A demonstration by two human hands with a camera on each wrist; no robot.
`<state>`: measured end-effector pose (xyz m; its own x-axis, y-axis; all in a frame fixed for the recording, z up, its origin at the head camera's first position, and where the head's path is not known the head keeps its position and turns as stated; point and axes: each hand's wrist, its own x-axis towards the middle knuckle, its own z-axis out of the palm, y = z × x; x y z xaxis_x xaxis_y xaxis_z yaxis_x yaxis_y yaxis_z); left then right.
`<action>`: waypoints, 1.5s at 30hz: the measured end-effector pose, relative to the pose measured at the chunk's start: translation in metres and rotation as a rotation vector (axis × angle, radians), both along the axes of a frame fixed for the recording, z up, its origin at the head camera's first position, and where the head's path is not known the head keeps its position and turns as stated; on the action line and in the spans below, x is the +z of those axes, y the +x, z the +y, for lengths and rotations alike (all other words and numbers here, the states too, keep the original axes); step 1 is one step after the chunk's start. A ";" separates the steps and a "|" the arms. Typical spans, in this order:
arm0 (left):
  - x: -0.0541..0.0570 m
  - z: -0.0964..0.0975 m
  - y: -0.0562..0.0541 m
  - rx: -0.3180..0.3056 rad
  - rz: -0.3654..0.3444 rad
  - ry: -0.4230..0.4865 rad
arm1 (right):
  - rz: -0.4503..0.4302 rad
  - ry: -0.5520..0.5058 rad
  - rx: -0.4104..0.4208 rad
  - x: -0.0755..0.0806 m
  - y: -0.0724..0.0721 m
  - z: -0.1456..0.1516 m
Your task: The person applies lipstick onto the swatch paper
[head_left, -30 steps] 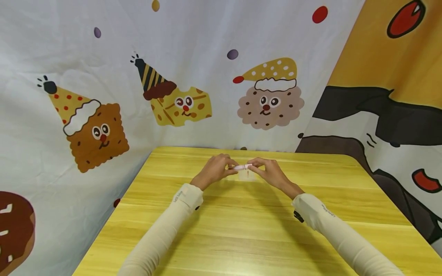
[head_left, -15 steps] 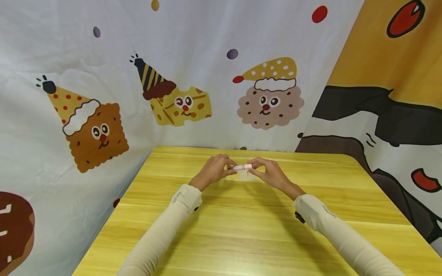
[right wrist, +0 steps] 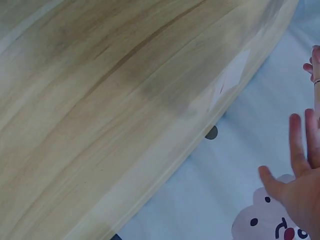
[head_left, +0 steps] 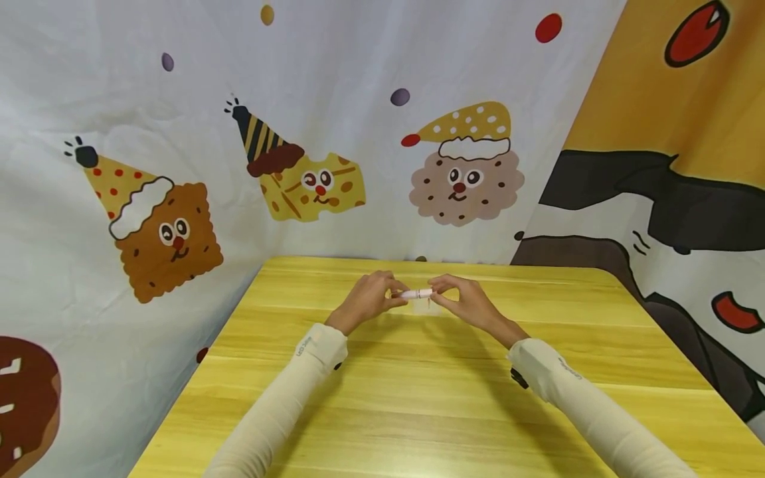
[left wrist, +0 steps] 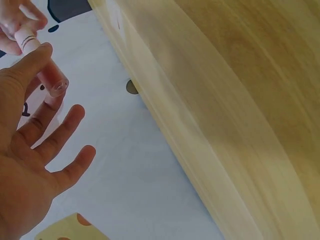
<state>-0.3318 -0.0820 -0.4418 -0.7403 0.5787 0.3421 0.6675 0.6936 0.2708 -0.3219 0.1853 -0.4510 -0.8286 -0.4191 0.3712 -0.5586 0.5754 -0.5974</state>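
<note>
Between my hands is a slim lip gloss tube (head_left: 416, 294), held level above the far part of the table. My left hand (head_left: 366, 299) pinches its clear pinkish body (left wrist: 52, 79) between thumb and fingers, the other fingers spread. At the opposite end, my right hand (head_left: 469, 300) holds the pale cap (left wrist: 28, 42) with thumb and fingertips. Dark rings circle the tube near the join, where cap and body appear to meet. Beneath, a small white paper (right wrist: 232, 77) with a red mark lies on the table. The right wrist view cuts off most of the tube.
The wood-grain table (head_left: 412, 385) has rounded far corners. Right behind its far edge hangs a white cloth (head_left: 346, 73) printed with cartoon biscuits and cheese. Long pale sleeves (head_left: 271, 405) cover both forearms.
The tube has shifted slightly left, its ringed join now farther from my right fingers. The head view has tilted slightly. Both hands keep their hold.
</note>
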 end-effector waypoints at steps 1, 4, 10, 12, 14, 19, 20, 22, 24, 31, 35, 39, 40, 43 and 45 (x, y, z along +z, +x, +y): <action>0.000 0.000 0.000 -0.001 0.000 0.001 | 0.013 -0.006 0.010 0.000 0.000 0.000; 0.000 0.000 0.000 -0.003 0.003 0.002 | 0.035 -0.003 0.012 -0.001 -0.001 0.001; 0.000 0.002 0.001 -0.017 0.012 0.003 | -0.012 0.049 -0.029 -0.002 0.001 0.002; -0.001 0.003 0.001 -0.018 0.011 0.001 | -0.034 0.056 -0.032 -0.002 0.002 0.002; -0.001 0.003 0.001 -0.016 0.010 -0.004 | -0.040 0.053 -0.029 -0.002 0.002 0.003; -0.001 0.004 0.002 -0.003 0.013 -0.012 | -0.014 0.007 0.007 -0.004 0.001 0.002; -0.001 0.004 0.002 -0.003 0.014 -0.010 | -0.012 -0.004 0.017 -0.004 0.001 0.002; 0.000 0.004 0.002 -0.004 0.020 -0.012 | -0.006 -0.014 0.032 -0.005 0.000 0.002; 0.000 0.003 0.002 -0.008 0.023 -0.014 | -0.006 -0.009 0.036 -0.005 0.000 0.001; 0.003 0.003 0.003 -0.022 0.008 -0.007 | -0.026 0.048 0.010 -0.003 0.001 0.001; 0.003 0.003 0.003 -0.007 -0.002 -0.012 | -0.034 0.039 0.015 -0.004 0.002 0.001; 0.002 0.002 0.003 0.005 -0.014 -0.010 | -0.025 -0.001 0.040 -0.006 0.004 0.001; 0.001 0.002 0.003 0.007 -0.013 -0.011 | -0.021 -0.003 0.041 -0.006 0.004 0.001; 0.001 0.003 0.004 0.000 -0.008 -0.003 | -0.021 0.013 0.023 -0.006 0.004 0.001; 0.001 0.005 0.004 -0.012 -0.005 0.003 | -0.029 0.033 -0.002 -0.005 0.006 0.002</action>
